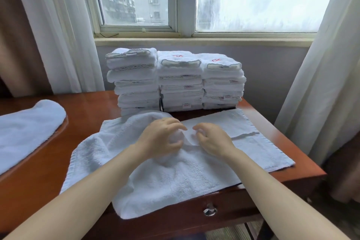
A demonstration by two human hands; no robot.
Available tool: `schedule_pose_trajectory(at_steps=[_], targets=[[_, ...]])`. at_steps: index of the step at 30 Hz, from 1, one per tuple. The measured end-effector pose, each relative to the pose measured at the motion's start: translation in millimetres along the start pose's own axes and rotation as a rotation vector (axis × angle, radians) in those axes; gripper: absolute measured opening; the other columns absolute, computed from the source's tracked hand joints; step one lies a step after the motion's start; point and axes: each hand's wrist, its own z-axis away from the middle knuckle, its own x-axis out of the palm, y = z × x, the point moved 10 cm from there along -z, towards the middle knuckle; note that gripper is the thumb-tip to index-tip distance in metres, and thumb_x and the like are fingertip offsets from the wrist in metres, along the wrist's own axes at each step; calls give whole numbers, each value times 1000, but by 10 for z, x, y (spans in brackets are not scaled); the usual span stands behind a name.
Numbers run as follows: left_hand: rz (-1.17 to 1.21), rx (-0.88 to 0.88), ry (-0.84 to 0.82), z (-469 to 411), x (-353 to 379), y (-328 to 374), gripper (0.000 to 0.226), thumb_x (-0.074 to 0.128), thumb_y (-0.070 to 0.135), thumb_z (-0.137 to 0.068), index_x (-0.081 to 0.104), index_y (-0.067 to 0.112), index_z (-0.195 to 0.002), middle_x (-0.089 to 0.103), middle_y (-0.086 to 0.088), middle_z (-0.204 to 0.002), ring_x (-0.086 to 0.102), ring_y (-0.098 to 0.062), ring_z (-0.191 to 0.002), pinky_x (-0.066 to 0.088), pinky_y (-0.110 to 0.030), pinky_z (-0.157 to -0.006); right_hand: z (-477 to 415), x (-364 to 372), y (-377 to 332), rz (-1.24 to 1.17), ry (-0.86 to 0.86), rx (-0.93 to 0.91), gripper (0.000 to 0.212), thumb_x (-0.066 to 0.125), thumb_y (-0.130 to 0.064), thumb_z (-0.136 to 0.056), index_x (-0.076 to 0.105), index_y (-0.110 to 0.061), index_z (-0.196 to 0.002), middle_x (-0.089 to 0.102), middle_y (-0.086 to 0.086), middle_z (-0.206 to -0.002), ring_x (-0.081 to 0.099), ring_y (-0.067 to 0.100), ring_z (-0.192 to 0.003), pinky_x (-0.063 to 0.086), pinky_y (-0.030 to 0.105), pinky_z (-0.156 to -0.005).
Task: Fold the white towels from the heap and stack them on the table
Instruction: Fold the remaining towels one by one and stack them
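Observation:
A white towel (167,177) lies spread across the wooden table (48,165), rumpled on its left half and flatter on the right. My left hand (161,138) and my right hand (211,138) sit close together over its middle, fingers curled, each gripping a bunched fold of the cloth. Behind the towel, three tall stacks of folded white towels (179,82) stand side by side against the wall under the window.
Another white towel (25,130) lies on a second surface at the far left. A drawer with a metal pull (210,211) is in the table's front. Curtains hang on both sides of the window (194,2).

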Motion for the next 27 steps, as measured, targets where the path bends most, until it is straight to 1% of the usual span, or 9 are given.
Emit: schedule_pose_trajectory(at_steps=[4,7,9,12,18,21,22,24,27], targets=[[51,-238,145,172,-351,-479,29,62,31,-90,68,18,-115,66,5,-117,60,-17,-109,48,-34,-88,-114,126,-208,-76,-31,43,36,42,-32,-101,60,-26,-132,63,-8,-132,57,14,-120,46,33,-94],[48,-469,225,368,-576,-931,32,49,32,-95,64,19,-121,64,4,-120,56,-17,-115,45,-36,-93,-236,230,-408,-136,-56,66,34,41,-38,-101,63,-19,-120,67,-4,-121,59,19,-111,48,40,-95],[72,-622,188,511,-599,-1215,31,46,28,-101,59,19,-128,62,1,-125,56,-20,-117,42,-34,-93,-340,295,-547,-187,-64,90,38,41,-42,-101,62,-17,-120,66,-2,-121,58,21,-113,47,41,-97],[79,-808,49,720,-554,-1531,33,36,30,-105,57,19,-128,64,-3,-124,57,-27,-116,43,-37,-92,-484,369,-736,-218,-62,137,50,43,-47,-98,51,-18,-139,57,-1,-138,53,21,-124,42,36,-97],[79,-837,-212,895,-435,-1579,28,46,27,-97,73,34,-101,71,13,-98,60,-15,-102,52,-31,-82,-670,418,-1000,-139,-40,182,65,39,-56,-97,35,-16,-148,48,3,-147,49,24,-129,36,34,-82],[-3,-823,-271,919,-435,-1589,20,53,29,-91,68,35,-79,68,17,-80,62,-14,-88,40,-27,-68,-676,419,-1055,-144,-8,194,68,47,-58,-93,38,-16,-146,51,3,-143,51,25,-127,40,37,-88],[-52,-806,-268,917,-459,-1598,17,54,31,-91,65,35,-79,67,17,-82,63,-14,-88,36,-28,-67,-661,430,-1069,-159,-7,188,68,52,-55,-90,38,-18,-145,53,1,-141,52,24,-125,42,37,-90],[-132,-770,-249,917,-501,-1623,10,56,40,-93,64,37,-96,67,13,-103,62,-16,-99,36,-30,-72,-624,477,-1096,-206,-35,166,70,63,-47,-81,42,-22,-143,57,-3,-134,56,21,-119,46,37,-94],[-144,-766,-310,940,-430,-1730,52,61,55,-88,52,34,-135,51,4,-131,53,-22,-119,45,-35,-90,-597,542,-1071,-230,-84,149,56,72,-33,-73,58,-25,-126,64,-8,-114,61,15,-105,52,39,-92]])
